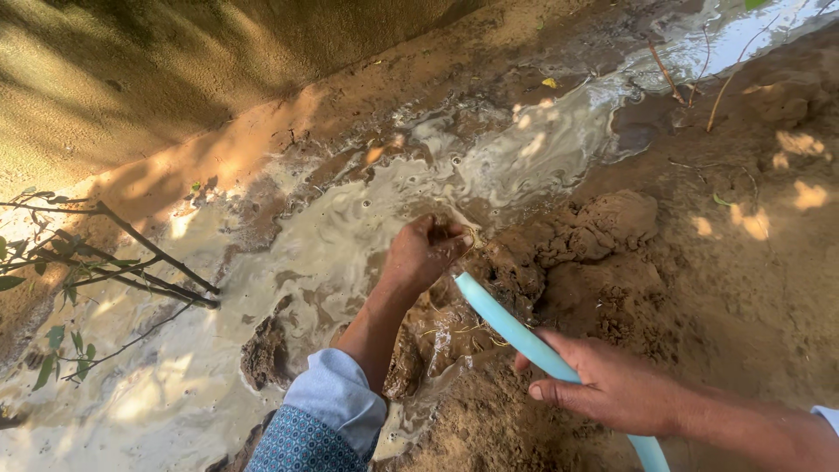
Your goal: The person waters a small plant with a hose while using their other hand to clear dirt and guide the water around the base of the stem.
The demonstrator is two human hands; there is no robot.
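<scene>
A light blue hose (pixel 524 336) is held in the right hand (pixel 612 385), whose fingers are wrapped around it from above, near the lower right of the view. The hose runs up and to the left from that hand, and its open end lies just below the left hand (pixel 426 252), over wet mud. The left hand is pressed down into the mud at the edge of the muddy water (pixel 350 227), with its fingers curled together; thin yellowish roots (pixel 474 236) show beside the fingertips, but whether anything is pinched between them cannot be told. A rolled-up pale blue sleeve (pixel 336 393) is seen on the left forearm, with a patterned blue cuff below it.

A lump of clumped wet soil (pixel 594 227) lies just to the right of the left hand. The water is spread in a shallow channel from the upper right down to the lower left. Dark leafy twigs (pixel 114 253) reach in from the left edge, over the water. Dry sandy ground (pixel 769 262) lies on the right.
</scene>
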